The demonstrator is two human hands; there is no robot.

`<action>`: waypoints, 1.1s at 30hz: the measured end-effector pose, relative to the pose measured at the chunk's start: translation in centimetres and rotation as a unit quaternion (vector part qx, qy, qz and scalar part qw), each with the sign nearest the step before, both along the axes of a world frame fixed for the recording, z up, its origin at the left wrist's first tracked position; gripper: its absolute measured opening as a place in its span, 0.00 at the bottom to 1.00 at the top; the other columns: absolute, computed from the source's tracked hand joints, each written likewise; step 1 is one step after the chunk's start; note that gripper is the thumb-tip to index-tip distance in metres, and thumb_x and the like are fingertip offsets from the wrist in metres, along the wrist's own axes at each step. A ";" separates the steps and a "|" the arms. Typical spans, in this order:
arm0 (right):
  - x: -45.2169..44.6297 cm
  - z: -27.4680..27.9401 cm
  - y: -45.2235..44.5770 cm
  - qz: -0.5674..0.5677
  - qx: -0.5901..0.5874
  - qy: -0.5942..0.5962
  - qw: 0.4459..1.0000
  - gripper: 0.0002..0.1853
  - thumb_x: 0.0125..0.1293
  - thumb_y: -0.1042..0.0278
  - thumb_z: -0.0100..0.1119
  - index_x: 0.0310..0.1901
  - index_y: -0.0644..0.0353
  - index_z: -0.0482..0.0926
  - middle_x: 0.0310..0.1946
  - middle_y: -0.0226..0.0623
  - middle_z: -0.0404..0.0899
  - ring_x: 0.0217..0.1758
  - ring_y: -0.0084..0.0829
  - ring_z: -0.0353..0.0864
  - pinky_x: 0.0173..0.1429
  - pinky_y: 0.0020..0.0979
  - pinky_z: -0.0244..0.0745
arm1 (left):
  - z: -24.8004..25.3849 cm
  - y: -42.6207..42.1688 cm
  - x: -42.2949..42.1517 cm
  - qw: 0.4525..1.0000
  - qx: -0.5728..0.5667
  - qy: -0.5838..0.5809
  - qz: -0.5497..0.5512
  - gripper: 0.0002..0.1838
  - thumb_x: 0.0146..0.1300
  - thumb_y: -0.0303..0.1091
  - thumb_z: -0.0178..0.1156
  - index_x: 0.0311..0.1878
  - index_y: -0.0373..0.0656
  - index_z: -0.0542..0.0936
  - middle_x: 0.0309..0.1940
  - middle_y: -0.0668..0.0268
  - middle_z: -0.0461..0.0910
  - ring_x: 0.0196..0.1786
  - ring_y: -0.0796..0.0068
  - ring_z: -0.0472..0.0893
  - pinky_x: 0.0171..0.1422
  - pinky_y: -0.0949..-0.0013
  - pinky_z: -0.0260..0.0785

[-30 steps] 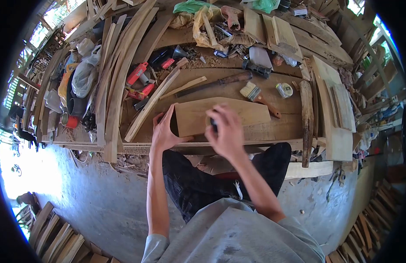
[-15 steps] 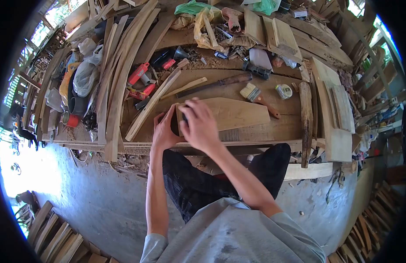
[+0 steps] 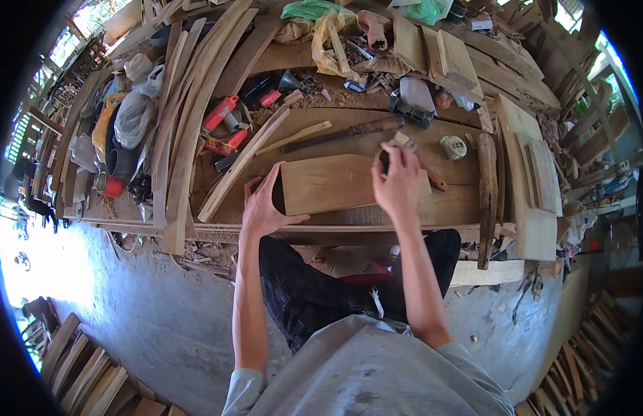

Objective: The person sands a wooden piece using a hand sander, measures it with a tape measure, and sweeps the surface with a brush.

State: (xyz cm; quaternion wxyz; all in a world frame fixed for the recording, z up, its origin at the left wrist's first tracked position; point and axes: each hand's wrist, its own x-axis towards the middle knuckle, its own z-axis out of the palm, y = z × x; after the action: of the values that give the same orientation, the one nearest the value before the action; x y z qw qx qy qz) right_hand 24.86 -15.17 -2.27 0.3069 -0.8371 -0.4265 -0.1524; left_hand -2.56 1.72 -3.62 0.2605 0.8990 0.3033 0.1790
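A pale wooden board [image 3: 328, 184] with a tapered right end lies lengthwise on the workbench in front of me. My left hand [image 3: 264, 206] braces its left end, fingers and thumb spread apart, beside a dark patch at that end. Over the board's right part, my right hand [image 3: 399, 182] has its fingers curled down around a small dark thing [image 3: 384, 161], mostly hidden by the hand. Just behind that hand, a paintbrush [image 3: 405, 141] is partly covered. A long tool with a wooden handle [image 3: 377, 125] lies beyond the board.
A tape measure [image 3: 453, 147] sits right of the brush. Left of the board lie a wooden strip [image 3: 244, 163] and red tools [image 3: 221, 114]. Long planks [image 3: 190, 118] and plastic bags [image 3: 135, 121] crowd the left; a rough stick [image 3: 486, 197] juts over the front edge at right.
My right hand has slid rightward along the board from its left end, taking the dark thing along. The left hand stays at the left end.
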 end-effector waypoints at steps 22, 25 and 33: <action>-3.2 1.4 -5.5 0.032 0.025 -0.027 0.999 0.25 0.67 0.68 0.68 0.66 0.56 0.80 0.67 0.48 0.79 0.77 0.55 0.74 0.80 0.54 0.70 | 0.0 -0.4 -0.2 1.000 -0.001 0.021 0.017 0.78 0.35 0.60 0.93 0.90 0.47 0.61 0.74 0.52 0.83 0.79 0.56 0.79 0.90 0.48 0.51; -9.1 1.3 -1.3 0.128 0.030 0.020 0.991 0.25 0.64 0.68 0.70 0.63 0.55 0.80 0.67 0.48 0.77 0.77 0.56 0.73 0.79 0.56 0.70 | -0.3 -0.1 -0.1 1.000 -0.001 0.009 0.013 0.77 0.35 0.58 0.92 0.90 0.47 0.60 0.74 0.51 0.83 0.79 0.54 0.78 0.91 0.48 0.51; -13.5 1.0 1.5 0.258 0.077 0.091 0.959 0.23 0.62 0.67 0.71 0.60 0.55 0.83 0.67 0.47 0.79 0.78 0.55 0.75 0.83 0.54 0.70 | -1.0 0.5 -0.6 0.999 0.005 0.051 -0.001 0.76 0.37 0.49 0.90 0.91 0.43 0.57 0.75 0.51 0.83 0.80 0.54 0.78 0.91 0.48 0.52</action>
State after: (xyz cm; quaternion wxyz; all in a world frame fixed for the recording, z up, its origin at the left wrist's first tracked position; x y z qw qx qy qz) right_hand 11.40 -13.66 -1.23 0.4370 -0.6826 -0.5852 -0.0237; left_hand -3.19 2.23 -4.66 0.2405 0.9084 0.3144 0.1343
